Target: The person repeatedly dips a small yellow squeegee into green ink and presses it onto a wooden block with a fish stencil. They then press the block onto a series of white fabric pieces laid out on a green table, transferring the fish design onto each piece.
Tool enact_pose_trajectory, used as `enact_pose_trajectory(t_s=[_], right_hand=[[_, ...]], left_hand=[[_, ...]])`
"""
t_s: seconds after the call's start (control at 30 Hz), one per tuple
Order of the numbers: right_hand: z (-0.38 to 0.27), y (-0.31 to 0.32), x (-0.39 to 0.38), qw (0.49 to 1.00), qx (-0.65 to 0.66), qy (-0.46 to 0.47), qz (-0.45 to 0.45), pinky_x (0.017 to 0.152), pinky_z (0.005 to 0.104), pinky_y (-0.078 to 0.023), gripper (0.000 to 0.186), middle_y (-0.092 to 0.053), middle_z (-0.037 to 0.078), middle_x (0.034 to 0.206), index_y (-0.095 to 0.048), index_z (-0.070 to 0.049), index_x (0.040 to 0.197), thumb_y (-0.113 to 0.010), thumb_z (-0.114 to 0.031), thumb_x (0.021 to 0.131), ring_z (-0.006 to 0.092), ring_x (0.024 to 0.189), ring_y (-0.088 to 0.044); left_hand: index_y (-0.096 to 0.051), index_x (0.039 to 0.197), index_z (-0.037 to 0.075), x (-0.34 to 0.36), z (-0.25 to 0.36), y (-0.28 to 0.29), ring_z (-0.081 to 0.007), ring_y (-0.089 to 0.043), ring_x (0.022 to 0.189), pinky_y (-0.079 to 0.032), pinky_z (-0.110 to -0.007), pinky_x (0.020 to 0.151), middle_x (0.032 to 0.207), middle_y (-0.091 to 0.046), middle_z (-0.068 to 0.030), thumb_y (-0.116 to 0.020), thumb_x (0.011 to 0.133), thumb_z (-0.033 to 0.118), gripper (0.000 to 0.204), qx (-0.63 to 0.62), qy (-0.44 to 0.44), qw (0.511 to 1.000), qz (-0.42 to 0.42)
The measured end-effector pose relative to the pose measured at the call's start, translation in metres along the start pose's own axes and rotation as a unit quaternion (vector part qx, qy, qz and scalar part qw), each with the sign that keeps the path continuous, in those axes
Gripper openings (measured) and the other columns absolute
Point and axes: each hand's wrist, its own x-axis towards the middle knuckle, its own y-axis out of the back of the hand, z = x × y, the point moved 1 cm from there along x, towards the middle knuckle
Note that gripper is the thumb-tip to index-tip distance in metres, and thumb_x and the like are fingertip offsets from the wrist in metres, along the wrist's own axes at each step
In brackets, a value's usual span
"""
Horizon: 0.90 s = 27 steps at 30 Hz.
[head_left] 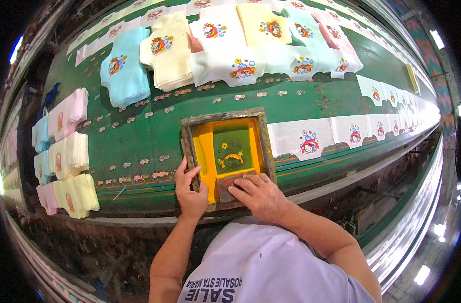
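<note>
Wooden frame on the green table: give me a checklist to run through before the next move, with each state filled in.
1. Left grip at the left side of the wooden frame: ok.
2. Right grip on the brown block inside the frame: ok.
3. Yellow ink present inside the frame: ok.
4. White cloth just right of the frame already printed: ok.
5. Pale yellow stack at the left, apart from the frame: ok.
6. Cloth lined up beneath the frame: cannot tell, hidden.
</note>
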Motion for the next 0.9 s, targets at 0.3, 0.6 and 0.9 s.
enact_pose_trajectory(t_s=[0.3,0.6,0.9], right_hand=[[0.022,0.005,-0.033,0.989,0.121,-0.008,0.088,0.106,0.0504,-0.058,0.045,-0.074,0.010,0.131,-0.079,-0.009,0.133,-0.080,-0.013,0.088,0.0324,0.126,-0.072],[0.072,0.044,-0.112,0.981,0.080,-0.106,0.139,0.109,0.0519,-0.058,0.041,-0.076,0.009,0.132,-0.082,-0.010,0.126,-0.083,-0.005,0.085,0.0341,0.128,-0.073],[0.141,0.083,-0.193,0.974,0.098,-0.120,0.164,0.113,0.0546,-0.057,0.048,-0.075,0.013,0.134,-0.082,-0.006,0.127,-0.077,0.010,0.082,0.0404,0.131,-0.071]], left_hand=[[-0.077,0.104,0.000,0.003,0.012,-0.008,-0.0404,-0.057,0.158,-0.045,-0.048,0.128,0.172,-0.057,-0.0279,-0.075,0.086,-0.012,0.022,-0.076,0.044,0.996,0.027],[-0.076,0.102,0.003,-0.008,0.062,-0.110,-0.0410,-0.053,0.160,-0.039,-0.050,0.133,0.174,-0.051,-0.0304,-0.074,0.086,-0.013,0.023,-0.107,0.008,0.994,0.010],[-0.077,0.100,0.002,-0.024,0.114,-0.222,-0.0397,-0.053,0.160,-0.039,-0.049,0.133,0.171,-0.055,-0.0293,-0.076,0.086,-0.010,0.018,-0.135,0.044,0.990,0.005]])
